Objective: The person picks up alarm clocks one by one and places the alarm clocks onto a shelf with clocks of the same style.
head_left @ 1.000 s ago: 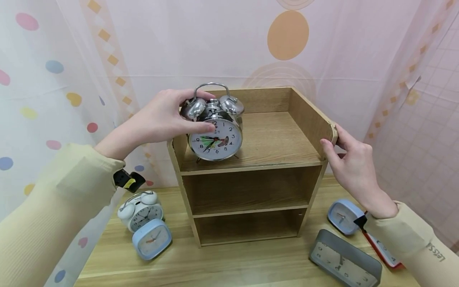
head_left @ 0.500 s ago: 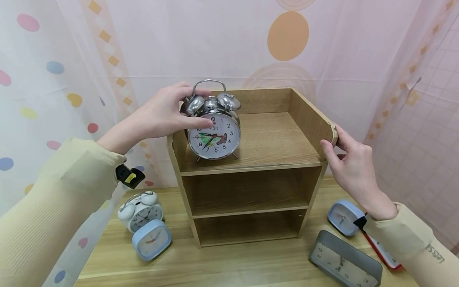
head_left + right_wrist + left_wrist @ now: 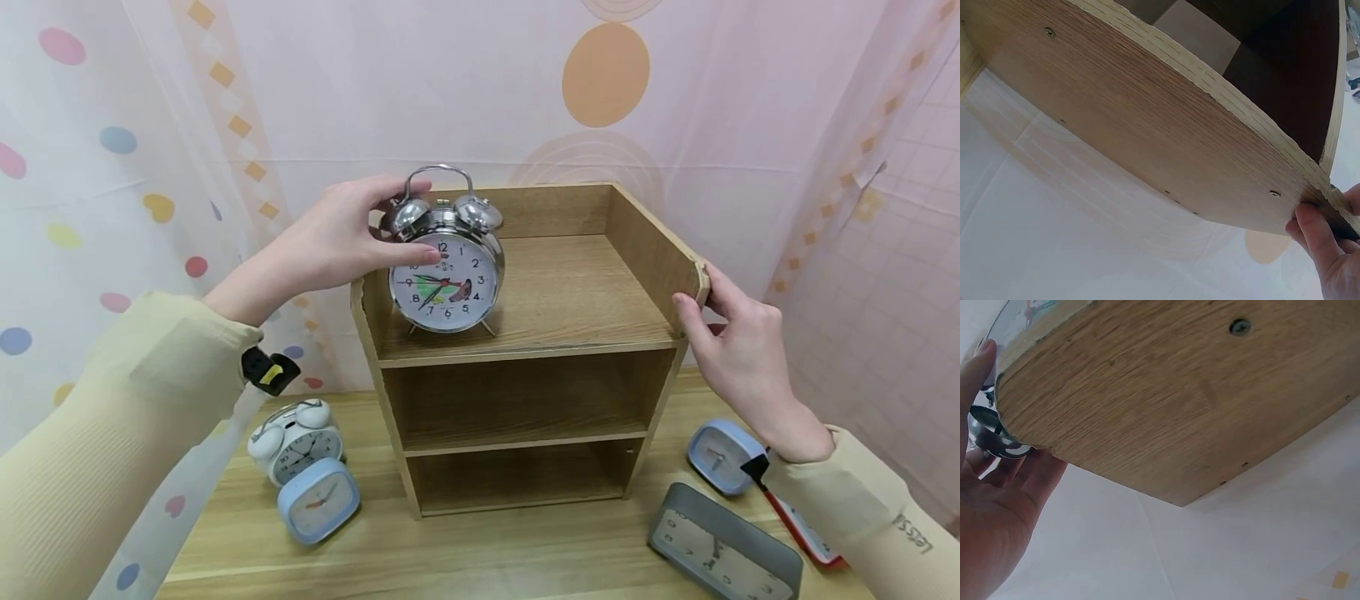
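Over the front left of the top board [image 3: 570, 292], the left grip [image 3: 330, 237] clasps the silver alarm clock [image 3: 457, 275]; the right grip [image 3: 738, 346] pinches the wooden shelf unit [image 3: 525, 354] at its side, and a level, gentle touch looks wise! The left side panel [image 3: 1147, 406] crowds that clasp. Below, on the tabletop [image 3: 510, 558]: grey clock [image 3: 720, 542], left blue clock [image 3: 318, 502], white alarm clock [image 3: 303, 446]. Curtain [image 3: 450, 92] beyond.

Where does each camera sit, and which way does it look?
Head: on the head, facing forward and down to the wooden shelf and silver alarm clock; left hand, right hand and sleeves show.
Left wrist: on that wrist, facing the shelf's outer left side; left hand shows.
Right wrist: on that wrist, facing the shelf's outer right side; right hand shows.
Shared: head and left wrist both show left hand at the silver alarm clock.
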Tool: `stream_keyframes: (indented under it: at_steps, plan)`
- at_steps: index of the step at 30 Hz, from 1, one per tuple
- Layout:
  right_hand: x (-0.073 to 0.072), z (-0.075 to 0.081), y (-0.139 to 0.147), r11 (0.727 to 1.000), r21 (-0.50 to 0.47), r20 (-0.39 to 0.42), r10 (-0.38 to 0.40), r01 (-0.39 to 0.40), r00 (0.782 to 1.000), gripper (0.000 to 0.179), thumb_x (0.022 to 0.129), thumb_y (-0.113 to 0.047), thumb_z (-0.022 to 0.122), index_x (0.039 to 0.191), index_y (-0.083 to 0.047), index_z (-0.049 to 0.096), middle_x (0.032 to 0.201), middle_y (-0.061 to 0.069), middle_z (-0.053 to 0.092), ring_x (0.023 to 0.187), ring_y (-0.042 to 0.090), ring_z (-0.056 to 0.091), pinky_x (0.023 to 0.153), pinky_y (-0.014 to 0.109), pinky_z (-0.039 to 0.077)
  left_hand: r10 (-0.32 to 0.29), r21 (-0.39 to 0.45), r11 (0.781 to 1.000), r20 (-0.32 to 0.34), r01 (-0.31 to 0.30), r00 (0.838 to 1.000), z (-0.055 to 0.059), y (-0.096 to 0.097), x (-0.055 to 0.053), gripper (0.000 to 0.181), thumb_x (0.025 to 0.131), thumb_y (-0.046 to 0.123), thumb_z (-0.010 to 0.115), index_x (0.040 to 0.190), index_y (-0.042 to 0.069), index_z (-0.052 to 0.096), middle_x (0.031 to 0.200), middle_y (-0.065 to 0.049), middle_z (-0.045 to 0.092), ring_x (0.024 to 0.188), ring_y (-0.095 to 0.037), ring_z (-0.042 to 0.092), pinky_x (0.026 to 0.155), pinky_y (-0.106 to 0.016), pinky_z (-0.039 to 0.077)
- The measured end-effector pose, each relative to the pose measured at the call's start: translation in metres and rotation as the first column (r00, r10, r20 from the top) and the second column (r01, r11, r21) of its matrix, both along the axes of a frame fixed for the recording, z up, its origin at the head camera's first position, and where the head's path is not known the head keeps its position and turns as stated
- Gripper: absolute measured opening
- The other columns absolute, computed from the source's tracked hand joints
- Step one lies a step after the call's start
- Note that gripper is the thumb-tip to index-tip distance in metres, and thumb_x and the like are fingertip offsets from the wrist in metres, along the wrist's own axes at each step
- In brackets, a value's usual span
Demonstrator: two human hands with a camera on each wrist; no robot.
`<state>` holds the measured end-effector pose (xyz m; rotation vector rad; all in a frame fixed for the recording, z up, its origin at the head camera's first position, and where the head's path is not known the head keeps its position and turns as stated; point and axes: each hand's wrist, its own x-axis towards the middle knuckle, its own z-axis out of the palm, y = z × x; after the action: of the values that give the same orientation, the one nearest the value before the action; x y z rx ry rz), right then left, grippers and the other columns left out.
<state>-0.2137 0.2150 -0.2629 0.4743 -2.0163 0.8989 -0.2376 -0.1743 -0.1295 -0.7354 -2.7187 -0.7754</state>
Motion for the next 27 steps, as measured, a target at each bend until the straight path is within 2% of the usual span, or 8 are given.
stream_keyframes:
  at_steps: [3, 7, 15, 18, 22, 25, 27]
  plan:
    - [-0.0003, -0.0002, 0.0007, 1.000, -0.003, -0.004, -0.001, 0.001, 1.000, 0.039, 0.099, 0.000, 0.066, 0.138, 0.005, 0.064, 0.112, 0.034, 0.075, 0.099, -0.038, 0.049, 0.071, -0.008, 0.042, 0.001, 0.016, 1.000, -0.008, 0.000, 1.000, -0.0019, 0.0001, -0.0004, 0.073, 0.091, 0.033, 0.084, 0.154, 0.017, 0.052, 0.145, -0.013, 0.063, 0.126, -0.032, 0.065, 0.099, -0.044, 0.059]
    - [-0.0008, -0.0006, 0.0017, 1.000, -0.002, -0.008, -0.006, 0.006, 1.000, 0.039, 0.099, 0.000, 0.066, 0.137, 0.005, 0.065, 0.112, 0.034, 0.075, 0.099, -0.038, 0.049, 0.070, -0.008, 0.042, 0.017, 0.010, 1.000, -0.040, -0.016, 0.999, -0.0038, 0.0002, -0.0014, 0.071, 0.091, 0.034, 0.084, 0.153, 0.017, 0.054, 0.138, -0.014, 0.065, 0.119, -0.033, 0.067, 0.091, -0.036, 0.059]
    - [-0.0016, -0.0011, 0.0015, 1.000, 0.003, -0.008, -0.004, 0.004, 1.000, 0.038, 0.098, 0.001, 0.066, 0.136, 0.007, 0.065, 0.112, 0.034, 0.075, 0.100, -0.038, 0.049, 0.070, -0.007, 0.042, 0.027, 0.010, 1.000, -0.054, -0.026, 0.998, -0.0054, -0.0006, 0.0004, 0.071, 0.091, 0.034, 0.084, 0.152, 0.016, 0.054, 0.138, -0.013, 0.065, 0.125, -0.032, 0.064, 0.095, -0.043, 0.058]
    - [-0.0014, -0.0016, 0.0007, 1.000, 0.002, -0.011, -0.008, 0.008, 1.000, 0.038, 0.098, 0.001, 0.066, 0.136, 0.006, 0.065, 0.112, 0.034, 0.075, 0.100, -0.038, 0.049, 0.070, -0.008, 0.042, 0.026, 0.005, 1.000, -0.066, -0.026, 0.997, -0.0056, -0.0022, 0.0018, 0.068, 0.091, 0.032, 0.084, 0.151, 0.016, 0.056, 0.136, -0.010, 0.066, 0.127, -0.030, 0.064, 0.092, -0.034, 0.057]
    - [-0.0016, -0.0017, -0.0006, 1.000, -0.005, -0.015, -0.006, 0.006, 1.000, 0.039, 0.098, 0.001, 0.067, 0.136, 0.005, 0.066, 0.112, 0.034, 0.075, 0.099, -0.038, 0.048, 0.069, -0.008, 0.042, 0.031, 0.009, 0.999, -0.064, -0.030, 0.997, -0.0058, -0.0051, 0.0026, 0.067, 0.091, 0.029, 0.084, 0.151, 0.018, 0.056, 0.135, -0.009, 0.066, 0.125, -0.029, 0.066, 0.083, -0.016, 0.052]
    - [-0.0023, -0.0016, -0.0009, 1.000, -0.013, -0.018, -0.002, 0.002, 1.000, 0.039, 0.097, 0.001, 0.068, 0.136, 0.004, 0.067, 0.111, 0.034, 0.075, 0.098, -0.038, 0.048, 0.069, -0.008, 0.042, 0.035, 0.022, 0.999, -0.053, -0.034, 0.998, -0.0062, -0.0057, 0.0025, 0.068, 0.091, 0.029, 0.085, 0.152, 0.018, 0.055, 0.136, -0.010, 0.066, 0.123, -0.030, 0.067, 0.081, -0.013, 0.052]
    - [-0.0026, -0.0017, -0.0008, 1.000, -0.017, -0.021, -0.003, 0.003, 1.000, 0.039, 0.097, 0.001, 0.069, 0.135, 0.003, 0.067, 0.110, 0.035, 0.075, 0.097, -0.038, 0.048, 0.068, -0.008, 0.041, 0.037, 0.026, 0.999, -0.048, -0.036, 0.998, -0.0065, -0.0052, 0.0022, 0.070, 0.091, 0.031, 0.085, 0.152, 0.018, 0.055, 0.136, -0.011, 0.066, 0.124, -0.030, 0.067, 0.084, -0.018, 0.054]
